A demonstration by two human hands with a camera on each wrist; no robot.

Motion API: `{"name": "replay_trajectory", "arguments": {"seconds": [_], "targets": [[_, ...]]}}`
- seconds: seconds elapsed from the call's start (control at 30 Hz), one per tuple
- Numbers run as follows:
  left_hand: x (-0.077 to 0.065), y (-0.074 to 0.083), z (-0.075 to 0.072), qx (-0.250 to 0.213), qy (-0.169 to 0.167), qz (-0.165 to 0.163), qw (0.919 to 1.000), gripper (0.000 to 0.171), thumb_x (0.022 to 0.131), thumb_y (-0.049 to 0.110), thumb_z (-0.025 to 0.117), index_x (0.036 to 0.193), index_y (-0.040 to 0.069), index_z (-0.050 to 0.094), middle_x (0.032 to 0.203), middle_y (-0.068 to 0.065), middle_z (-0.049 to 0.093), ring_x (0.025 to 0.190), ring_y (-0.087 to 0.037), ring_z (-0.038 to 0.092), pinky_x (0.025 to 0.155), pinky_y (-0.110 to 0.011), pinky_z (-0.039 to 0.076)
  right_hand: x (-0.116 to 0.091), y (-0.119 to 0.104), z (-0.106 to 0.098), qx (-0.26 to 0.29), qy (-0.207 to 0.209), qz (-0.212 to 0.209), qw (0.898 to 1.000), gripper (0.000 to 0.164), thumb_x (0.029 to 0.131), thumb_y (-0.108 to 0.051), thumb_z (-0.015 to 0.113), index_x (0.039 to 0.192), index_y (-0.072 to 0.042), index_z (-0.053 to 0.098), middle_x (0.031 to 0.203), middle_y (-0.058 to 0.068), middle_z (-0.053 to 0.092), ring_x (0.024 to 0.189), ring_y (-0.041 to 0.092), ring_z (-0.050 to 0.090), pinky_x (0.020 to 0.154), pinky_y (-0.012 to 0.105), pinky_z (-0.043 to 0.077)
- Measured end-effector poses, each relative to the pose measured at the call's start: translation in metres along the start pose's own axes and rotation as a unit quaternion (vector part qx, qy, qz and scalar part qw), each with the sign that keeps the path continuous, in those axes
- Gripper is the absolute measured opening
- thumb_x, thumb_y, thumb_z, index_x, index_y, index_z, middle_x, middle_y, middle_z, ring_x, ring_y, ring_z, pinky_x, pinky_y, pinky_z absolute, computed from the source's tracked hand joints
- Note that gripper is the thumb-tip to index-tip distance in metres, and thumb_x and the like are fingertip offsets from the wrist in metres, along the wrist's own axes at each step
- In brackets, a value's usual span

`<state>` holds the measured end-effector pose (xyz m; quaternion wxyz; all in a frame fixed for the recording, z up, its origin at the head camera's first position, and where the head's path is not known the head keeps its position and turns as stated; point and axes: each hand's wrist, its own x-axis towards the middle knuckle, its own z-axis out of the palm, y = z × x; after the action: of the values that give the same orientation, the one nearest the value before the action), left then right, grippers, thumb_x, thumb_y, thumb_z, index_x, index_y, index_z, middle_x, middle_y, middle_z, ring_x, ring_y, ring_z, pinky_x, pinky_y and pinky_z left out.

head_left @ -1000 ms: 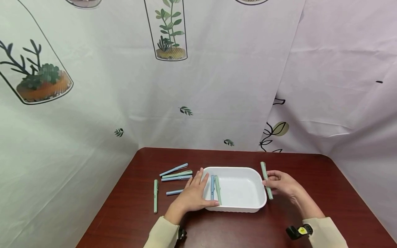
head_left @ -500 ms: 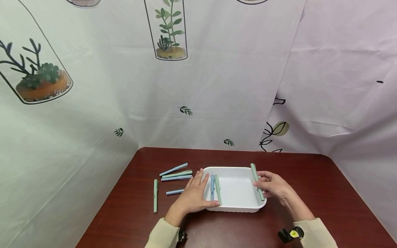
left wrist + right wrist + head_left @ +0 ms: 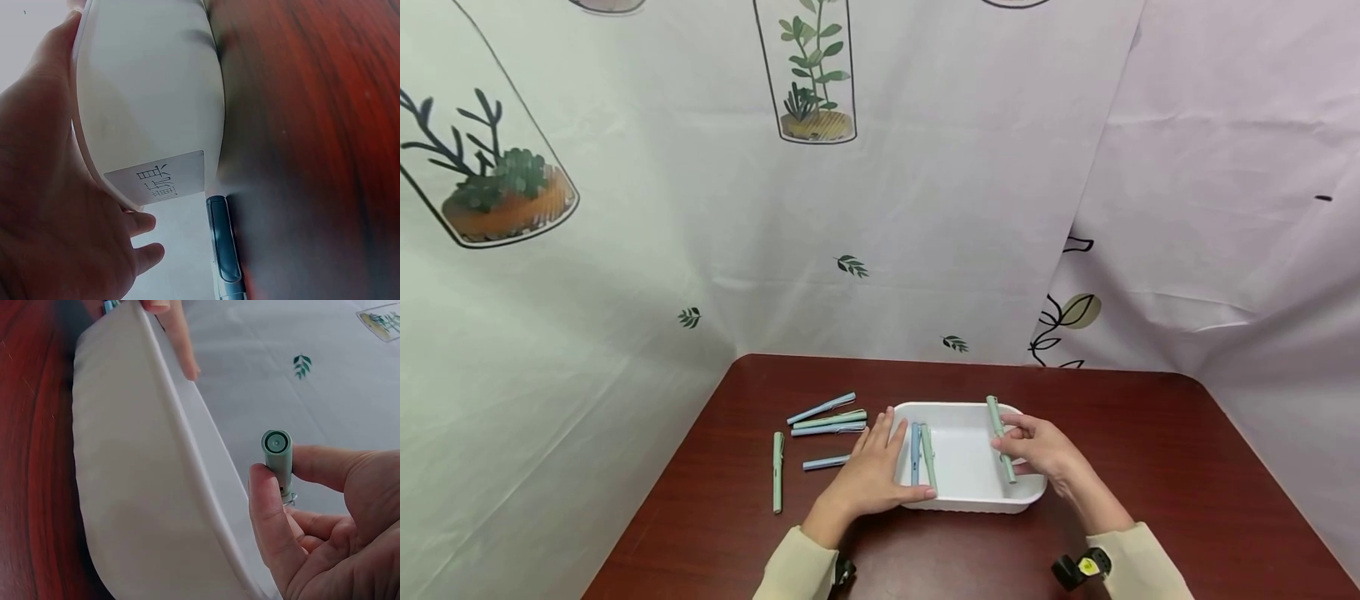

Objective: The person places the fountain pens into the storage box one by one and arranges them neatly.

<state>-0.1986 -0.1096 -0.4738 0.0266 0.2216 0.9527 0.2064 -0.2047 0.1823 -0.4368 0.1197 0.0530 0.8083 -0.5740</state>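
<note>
A white rectangular tray [image 3: 966,504] stands on the table. My left hand [image 3: 872,475] rests along its left end, fingers straight and spread, thumb over the near rim. Inside the tray, a blue pen [image 3: 915,454] and a light green pen [image 3: 928,458] lie side by side near that hand. My right hand [image 3: 1041,450] pinches another light green pen [image 3: 1001,437] between thumb and fingers, over the tray's right part. In the right wrist view this green pen [image 3: 278,459] points its end at the camera, above the tray's rim [image 3: 187,444].
Left of the tray lie several blue pens [image 3: 820,408] and a green pen [image 3: 838,420], close together. Another green pen [image 3: 777,472] lies farther left, and a blue pen [image 3: 825,462] is partly hidden by my left hand. A printed cloth [image 3: 887,208] hangs behind the table [image 3: 1112,408].
My right hand has carried the green pen leftward, from beside the tray's right end to over its inside. My left hand has stayed on the tray's left end.
</note>
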Motion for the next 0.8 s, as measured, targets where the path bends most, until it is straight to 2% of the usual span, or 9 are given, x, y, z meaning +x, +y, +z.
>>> {"name": "replay_trajectory", "arguments": {"seconds": [0.2, 0.53, 0.8], "targets": [[0.002, 0.002, 0.000, -0.002, -0.002, -0.004, 1.0000, 0.115, 0.078, 0.077, 0.065, 0.160, 0.007, 0.027, 0.170, -0.015, 0.010, 0.156, -0.032, 0.011, 0.123, -0.055, 0.018, 0.005, 0.001, 0.013, -0.001, -0.007, 0.001, 1.000, 0.062, 0.088, -0.013, 0.079, 0.140, 0.007, 0.052, 0.099, 0.011, 0.062, 0.083, 0.018, 0.062, 0.065, 0.036, 0.059], [0.003, 0.006, -0.001, 0.008, -0.005, -0.008, 0.9999, 0.116, 0.078, 0.080, 0.064, 0.161, 0.008, 0.026, 0.169, -0.016, 0.010, 0.156, -0.032, 0.012, 0.123, -0.053, 0.019, 0.014, 0.005, 0.033, -0.014, -0.027, -0.004, 1.000, 0.058, 0.088, -0.008, 0.076, 0.136, 0.014, 0.052, 0.096, 0.011, 0.065, 0.078, 0.017, 0.064, 0.063, 0.035, 0.059], [0.003, 0.006, 0.000, 0.009, -0.007, -0.010, 0.9999, 0.117, 0.078, 0.079, 0.064, 0.161, 0.007, 0.025, 0.169, -0.017, 0.009, 0.156, -0.032, 0.011, 0.123, -0.053, 0.018, 0.019, 0.007, 0.047, -0.029, -0.027, 0.011, 0.999, 0.053, 0.087, -0.007, 0.077, 0.132, 0.012, 0.056, 0.095, 0.011, 0.064, 0.077, 0.017, 0.064, 0.063, 0.035, 0.060]]}}
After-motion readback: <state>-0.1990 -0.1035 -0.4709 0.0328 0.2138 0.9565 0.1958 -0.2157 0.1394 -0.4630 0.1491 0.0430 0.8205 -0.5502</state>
